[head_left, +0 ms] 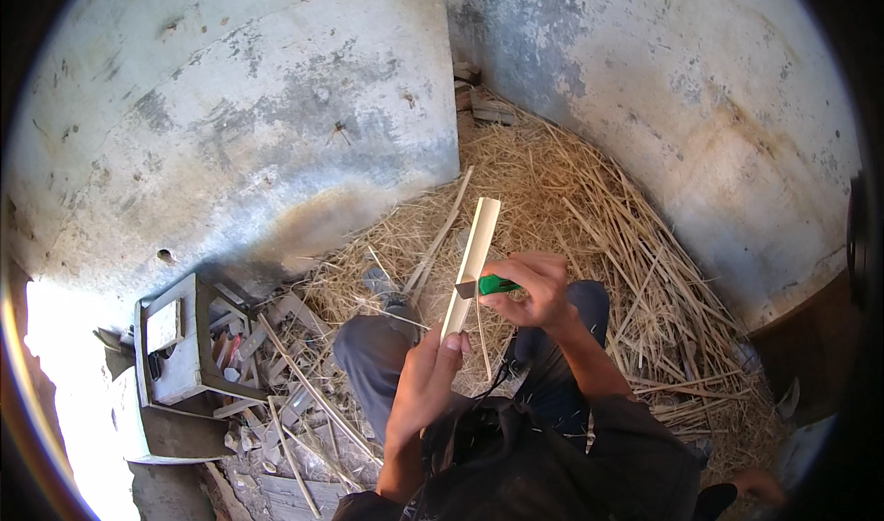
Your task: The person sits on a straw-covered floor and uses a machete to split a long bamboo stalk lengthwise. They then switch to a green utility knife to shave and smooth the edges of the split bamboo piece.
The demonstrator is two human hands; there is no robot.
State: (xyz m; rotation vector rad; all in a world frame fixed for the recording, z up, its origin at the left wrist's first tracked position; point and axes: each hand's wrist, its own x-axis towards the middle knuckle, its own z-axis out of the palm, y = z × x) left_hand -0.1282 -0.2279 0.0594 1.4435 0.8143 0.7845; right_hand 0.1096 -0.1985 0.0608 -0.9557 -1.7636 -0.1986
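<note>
My left hand (pixel 428 369) is closed round the lower end of a pale, split length of bamboo (pixel 481 236). The piece slants up and away over my knees, its hollow side showing. In my right hand (pixel 537 291) is a green-handled utility knife (pixel 495 284), gripped with the fingers wrapped round the handle. Its blade (pixel 465 290) points left and lies across the bamboo about midway along, above my left hand. The blade appears to touch the piece, but how deep it sits cannot be made out.
Shavings (pixel 529 176) cover the floor ahead, and long thin strips (pixel 635 245) are heaped along the right wall. A worn wooden box (pixel 184 337) with odds and ends stands at left, beside scattered scraps (pixel 295 406). Bare skin of another person (pixel 760 484) shows at lower right.
</note>
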